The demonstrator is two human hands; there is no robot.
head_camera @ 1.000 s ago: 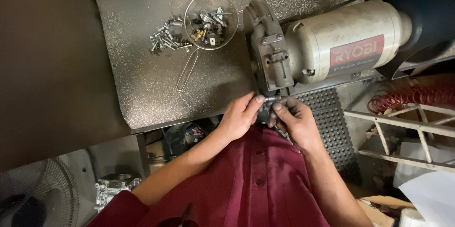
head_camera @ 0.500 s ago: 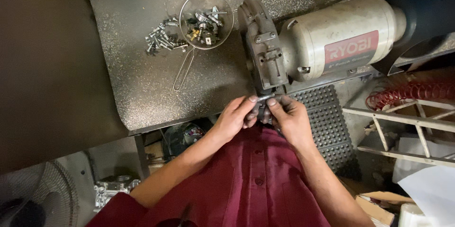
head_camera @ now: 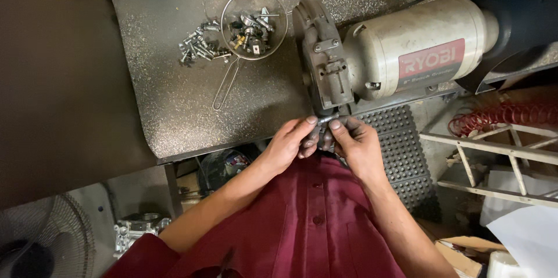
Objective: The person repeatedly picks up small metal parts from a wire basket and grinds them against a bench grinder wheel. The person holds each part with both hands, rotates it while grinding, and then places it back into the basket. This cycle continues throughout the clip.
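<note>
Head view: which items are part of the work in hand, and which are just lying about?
In hand:
left hand and right hand, both pinching a small metal part
bench grinder, the part held at its wheel guard

Lying about:
wire strainer holding mixed hardware
loose bolts beside it
fan
red coiled hose
rubber mat

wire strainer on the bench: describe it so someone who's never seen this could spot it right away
Start at the grey speckled bench top and the cream bench grinder standing on it. Just left of the grinder's wheel guard lies a round wire strainer with a thin looped handle running toward the person. It holds mixed metal parts, unlike the loose pile of bolts lying bare on the bench at its left.
</note>
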